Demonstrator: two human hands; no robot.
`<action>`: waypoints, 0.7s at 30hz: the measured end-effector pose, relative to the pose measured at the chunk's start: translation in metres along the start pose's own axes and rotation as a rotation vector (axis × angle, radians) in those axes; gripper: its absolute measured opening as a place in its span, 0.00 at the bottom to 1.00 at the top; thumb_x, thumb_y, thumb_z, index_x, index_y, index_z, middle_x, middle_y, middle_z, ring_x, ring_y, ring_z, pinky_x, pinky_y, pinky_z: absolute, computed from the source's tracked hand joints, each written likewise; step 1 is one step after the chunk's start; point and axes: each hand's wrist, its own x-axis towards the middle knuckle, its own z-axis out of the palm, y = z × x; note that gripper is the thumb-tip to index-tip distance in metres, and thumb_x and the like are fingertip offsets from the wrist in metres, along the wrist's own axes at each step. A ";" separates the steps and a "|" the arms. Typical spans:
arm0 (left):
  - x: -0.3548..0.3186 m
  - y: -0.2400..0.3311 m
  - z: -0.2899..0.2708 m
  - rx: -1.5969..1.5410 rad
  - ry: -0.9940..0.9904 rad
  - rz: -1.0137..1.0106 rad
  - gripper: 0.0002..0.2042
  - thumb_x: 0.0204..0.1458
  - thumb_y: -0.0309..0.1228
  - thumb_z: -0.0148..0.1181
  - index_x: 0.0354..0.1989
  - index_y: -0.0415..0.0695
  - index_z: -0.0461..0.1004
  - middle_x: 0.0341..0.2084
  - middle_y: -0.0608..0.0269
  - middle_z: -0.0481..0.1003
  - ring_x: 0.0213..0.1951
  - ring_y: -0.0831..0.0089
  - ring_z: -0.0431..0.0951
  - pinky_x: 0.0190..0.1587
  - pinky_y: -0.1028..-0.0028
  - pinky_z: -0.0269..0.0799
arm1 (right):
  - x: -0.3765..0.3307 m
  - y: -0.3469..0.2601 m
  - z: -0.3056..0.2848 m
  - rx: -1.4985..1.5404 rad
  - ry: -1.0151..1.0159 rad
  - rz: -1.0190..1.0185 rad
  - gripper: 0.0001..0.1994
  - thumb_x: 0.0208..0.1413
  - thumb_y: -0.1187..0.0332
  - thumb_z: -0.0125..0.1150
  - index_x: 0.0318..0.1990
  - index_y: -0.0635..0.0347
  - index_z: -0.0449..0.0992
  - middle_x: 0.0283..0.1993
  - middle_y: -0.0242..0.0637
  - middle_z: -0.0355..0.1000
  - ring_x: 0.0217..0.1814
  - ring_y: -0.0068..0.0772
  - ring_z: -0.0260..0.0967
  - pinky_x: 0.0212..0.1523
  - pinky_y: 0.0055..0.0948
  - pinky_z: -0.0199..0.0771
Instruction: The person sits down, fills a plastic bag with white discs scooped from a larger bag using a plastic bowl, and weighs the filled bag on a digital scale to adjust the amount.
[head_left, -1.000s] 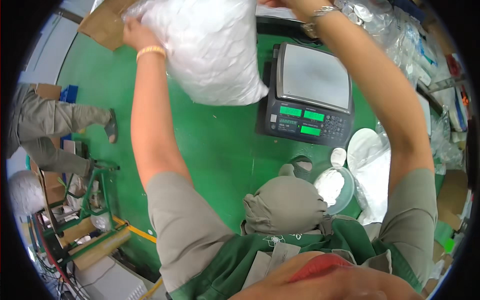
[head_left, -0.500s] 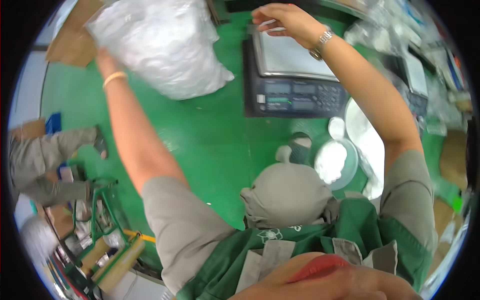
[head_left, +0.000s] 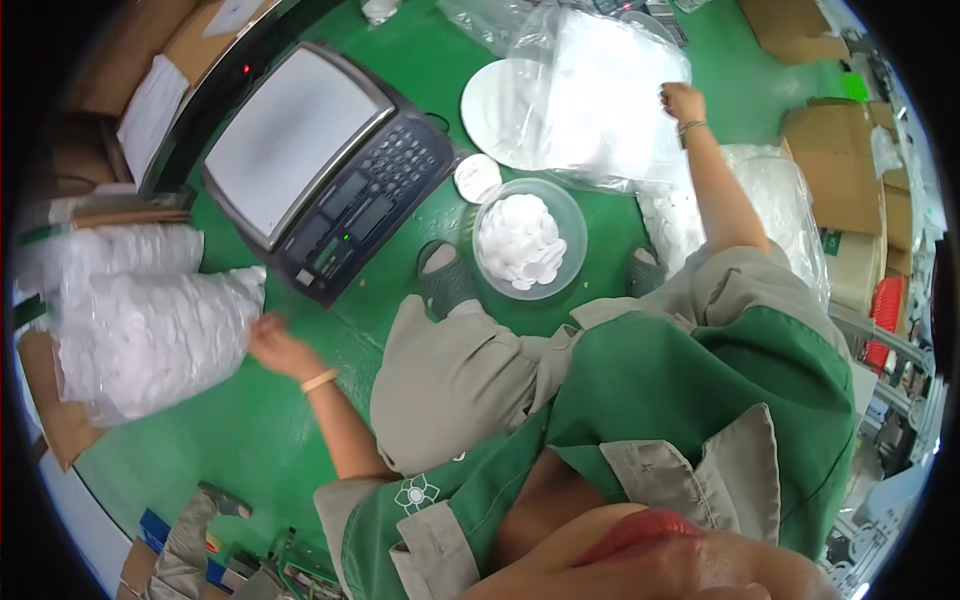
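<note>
My right hand (head_left: 683,102) is closed at the right edge of a flat clear plastic bag (head_left: 610,100), pinching it. The bag lies spread at the far right of the middle, partly over a round white disc (head_left: 497,112). My left hand (head_left: 282,348), slightly blurred, is held beside a full clear bag of white pieces (head_left: 165,340), apart from it, fingers loosely apart with nothing visible in them. A clear round tub (head_left: 573,235) of white flat pieces (head_left: 520,240) stands between my feet. Next to it is a small white round lid-like piece (head_left: 478,178).
A dark counting scale (head_left: 330,215) with a bare pale pan sits on the green floor at the left. Cardboard boxes (head_left: 835,150) and another clear bag (head_left: 770,205) line the right. Another person's leg (head_left: 185,545) shows at the lower left.
My view has turned to the right. My left hand has come off the full bag, and my right hand has moved from over the scale to the flat plastic bag.
</note>
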 end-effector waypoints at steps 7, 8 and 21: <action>-0.121 0.051 0.174 -0.008 -1.229 -0.493 0.22 0.48 0.32 0.55 0.52 0.41 0.61 0.33 0.58 0.73 0.21 0.76 0.73 0.22 0.79 0.67 | -0.084 0.001 0.129 -0.481 0.120 0.273 0.26 0.39 0.46 0.58 0.45 0.49 0.69 0.45 0.43 0.67 0.51 0.44 0.61 0.51 0.44 0.58; -0.130 0.057 0.191 0.053 -1.377 -0.451 0.25 0.47 0.33 0.55 0.54 0.42 0.58 0.33 0.56 0.73 0.20 0.74 0.74 0.21 0.77 0.68 | -0.082 0.010 0.128 -0.460 0.072 0.288 0.23 0.39 0.48 0.59 0.43 0.48 0.70 0.44 0.41 0.67 0.52 0.43 0.61 0.50 0.44 0.58; -0.188 0.069 0.274 -0.067 -1.763 -0.434 0.23 0.47 0.25 0.48 0.55 0.40 0.55 0.33 0.52 0.73 0.20 0.72 0.74 0.22 0.75 0.71 | -0.042 0.127 0.030 -0.570 0.263 0.568 0.13 0.47 0.56 0.50 0.38 0.47 0.73 0.45 0.34 0.68 0.49 0.37 0.64 0.48 0.50 0.53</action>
